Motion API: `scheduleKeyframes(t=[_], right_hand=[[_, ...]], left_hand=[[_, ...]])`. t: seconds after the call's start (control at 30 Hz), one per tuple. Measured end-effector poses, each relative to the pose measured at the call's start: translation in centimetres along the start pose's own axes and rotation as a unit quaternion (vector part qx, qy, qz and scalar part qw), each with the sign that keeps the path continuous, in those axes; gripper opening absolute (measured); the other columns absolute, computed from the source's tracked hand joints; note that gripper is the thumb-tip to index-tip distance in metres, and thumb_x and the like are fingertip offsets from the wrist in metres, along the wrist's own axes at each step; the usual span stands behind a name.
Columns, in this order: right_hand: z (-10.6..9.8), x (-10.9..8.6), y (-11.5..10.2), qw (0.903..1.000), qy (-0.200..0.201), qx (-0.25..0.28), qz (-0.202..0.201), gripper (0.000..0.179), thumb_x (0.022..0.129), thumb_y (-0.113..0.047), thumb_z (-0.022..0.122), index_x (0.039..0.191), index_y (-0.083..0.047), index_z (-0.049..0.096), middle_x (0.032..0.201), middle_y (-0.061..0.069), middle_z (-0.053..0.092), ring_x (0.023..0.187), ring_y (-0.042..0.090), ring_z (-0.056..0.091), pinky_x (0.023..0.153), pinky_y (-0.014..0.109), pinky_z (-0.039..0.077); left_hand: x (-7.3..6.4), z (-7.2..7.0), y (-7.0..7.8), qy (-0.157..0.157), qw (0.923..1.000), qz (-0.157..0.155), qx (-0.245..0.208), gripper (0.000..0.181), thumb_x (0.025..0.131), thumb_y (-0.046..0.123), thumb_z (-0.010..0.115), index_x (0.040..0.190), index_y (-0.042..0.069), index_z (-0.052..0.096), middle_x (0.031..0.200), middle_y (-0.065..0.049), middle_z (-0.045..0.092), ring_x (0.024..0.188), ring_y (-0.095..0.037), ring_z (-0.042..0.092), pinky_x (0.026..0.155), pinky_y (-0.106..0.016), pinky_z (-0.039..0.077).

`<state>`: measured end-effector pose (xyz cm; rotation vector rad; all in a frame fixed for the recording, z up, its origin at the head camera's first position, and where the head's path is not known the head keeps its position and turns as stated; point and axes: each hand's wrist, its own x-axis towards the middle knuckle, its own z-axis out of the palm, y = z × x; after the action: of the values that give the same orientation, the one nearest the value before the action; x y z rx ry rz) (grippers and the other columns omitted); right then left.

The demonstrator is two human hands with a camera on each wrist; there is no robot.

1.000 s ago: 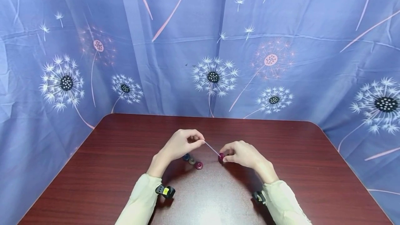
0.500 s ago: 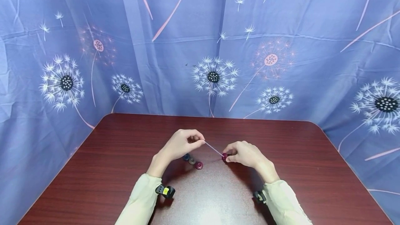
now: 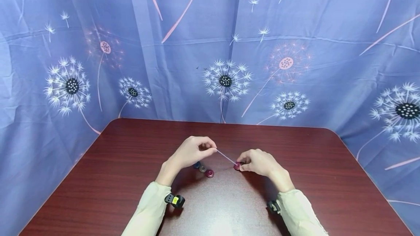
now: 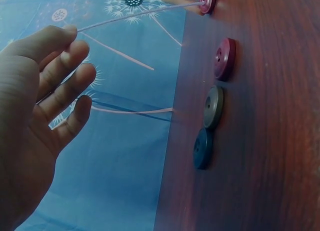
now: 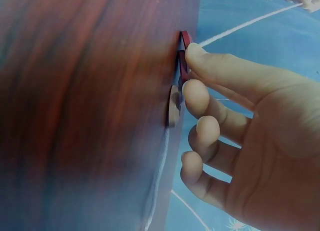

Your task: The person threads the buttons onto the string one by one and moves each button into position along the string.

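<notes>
My left hand (image 3: 191, 153) pinches the end of a thin pale cord (image 3: 226, 156) between thumb and index finger, the other fingers loosely bent. The cord slants down, taut, to a magenta button (image 3: 237, 166). Thumb and index finger of my right hand (image 3: 257, 161) grip that button close over the table. In the left wrist view the cord meets the middle of the button's face. A brown button (image 5: 173, 106) shows edge-on beside my right fingertips, and a length of pale cord (image 5: 159, 171) trails from it along the table; both are hidden in the head view.
Between the hands a dark red button (image 4: 225, 59), a grey-olive button (image 4: 213, 107) and a blue button (image 4: 203, 148) lie in a slanting row on the reddish-brown table (image 3: 131, 192). A blue dandelion-print curtain (image 3: 183, 83) hangs behind the table and along its sides.
My right hand has moved slightly to the right with the magenta button, and the cord stretch between the hands is a little longer. My left hand stays nearly still.
</notes>
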<state>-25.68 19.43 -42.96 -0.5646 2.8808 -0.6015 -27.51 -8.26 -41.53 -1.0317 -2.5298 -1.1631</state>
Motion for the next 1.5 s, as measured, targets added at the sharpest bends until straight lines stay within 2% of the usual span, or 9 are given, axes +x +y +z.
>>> scheduleKeyframes(t=[0.2, 0.37, 0.5, 0.77, 1.03, 1.23, 1.4, 1.5], right_hand=[[-0.3, -0.1, 0.0, 0.9999, 0.006, 0.010, -0.008, 0.016, 0.087, -0.026, 0.075, 0.103, -0.025, 0.076, 0.071, -0.014, 0.067, 0.063, 0.003, 0.055, 0.061, 0.032, 0.043], [-0.8, -0.2, -0.3, 0.9990, 0.035, 0.025, -0.013, 0.017, 0.093, -0.024, 0.067, 0.108, -0.020, 0.075, 0.068, -0.011, 0.069, 0.060, 0.003, 0.062, 0.069, 0.036, 0.048], [-1.1, -0.3, -0.7, 0.9973, 0.056, 0.045, -0.016, 0.018, 0.094, -0.026, 0.066, 0.108, -0.018, 0.074, 0.071, -0.011, 0.071, 0.059, 0.008, 0.067, 0.074, 0.038, 0.051], [-1.5, -0.5, -1.3, 0.9943, 0.070, 0.076, -0.028, 0.016, 0.095, -0.023, 0.065, 0.107, -0.016, 0.073, 0.075, -0.006, 0.072, 0.057, 0.013, 0.068, 0.066, 0.031, 0.051], [-1.8, -0.7, -2.1, 0.9919, 0.088, 0.083, -0.038, 0.016, 0.095, -0.025, 0.066, 0.108, -0.019, 0.073, 0.078, -0.004, 0.073, 0.052, 0.014, 0.067, 0.067, 0.031, 0.052], [-2.1, -0.9, -2.8, 0.9908, 0.102, 0.077, -0.045, 0.013, 0.095, -0.027, 0.067, 0.106, -0.025, 0.073, 0.079, -0.004, 0.072, 0.047, 0.008, 0.064, 0.069, 0.032, 0.053], [-2.3, -1.0, -3.2, 0.9902, 0.106, 0.074, -0.052, 0.015, 0.095, -0.028, 0.067, 0.108, -0.024, 0.073, 0.081, -0.004, 0.073, 0.043, 0.001, 0.058, 0.068, 0.031, 0.052], [-2.4, -1.0, -3.4, 0.9899, 0.106, 0.078, -0.053, 0.015, 0.095, -0.028, 0.067, 0.108, -0.024, 0.073, 0.083, -0.004, 0.073, 0.043, 0.001, 0.057, 0.064, 0.028, 0.051]], left_hand=[[0.0, 0.2, 0.0, 0.001, 1.0000, 0.002, 0.001, 0.008, 0.091, 0.034, 0.072, 0.090, 0.025, 0.072, 0.077, 0.017, 0.064, 0.074, -0.001, 0.057, 0.071, -0.022, 0.050], [0.0, 0.3, 0.0, -0.003, 1.0000, 0.000, 0.007, 0.007, 0.091, 0.033, 0.072, 0.091, 0.026, 0.072, 0.077, 0.018, 0.065, 0.074, 0.001, 0.057, 0.071, -0.021, 0.050], [0.0, 0.4, -0.1, -0.005, 1.0000, -0.004, 0.008, 0.006, 0.091, 0.032, 0.072, 0.091, 0.026, 0.072, 0.077, 0.018, 0.065, 0.074, 0.002, 0.058, 0.072, -0.021, 0.051], [0.0, 0.4, 0.0, -0.014, 0.9996, -0.014, 0.018, 0.009, 0.092, 0.035, 0.070, 0.092, 0.026, 0.072, 0.077, 0.019, 0.063, 0.074, 0.000, 0.057, 0.071, -0.021, 0.050], [0.2, 0.7, 0.0, -0.014, 0.9996, -0.007, 0.024, 0.009, 0.092, 0.035, 0.070, 0.093, 0.027, 0.072, 0.075, 0.019, 0.061, 0.072, 0.000, 0.056, 0.068, -0.021, 0.048], [0.2, 0.8, 0.0, -0.014, 0.9996, -0.004, 0.026, 0.010, 0.092, 0.035, 0.069, 0.093, 0.026, 0.072, 0.076, 0.019, 0.062, 0.073, 0.000, 0.057, 0.069, -0.021, 0.049], [0.1, 0.9, 0.1, -0.012, 0.9996, -0.006, 0.026, 0.009, 0.092, 0.034, 0.070, 0.093, 0.026, 0.072, 0.076, 0.019, 0.062, 0.073, 0.000, 0.057, 0.070, -0.021, 0.049], [0.2, 0.9, 0.1, -0.012, 0.9996, -0.002, 0.026, 0.010, 0.092, 0.035, 0.070, 0.093, 0.025, 0.072, 0.076, 0.019, 0.062, 0.073, 0.000, 0.057, 0.069, -0.021, 0.049]])
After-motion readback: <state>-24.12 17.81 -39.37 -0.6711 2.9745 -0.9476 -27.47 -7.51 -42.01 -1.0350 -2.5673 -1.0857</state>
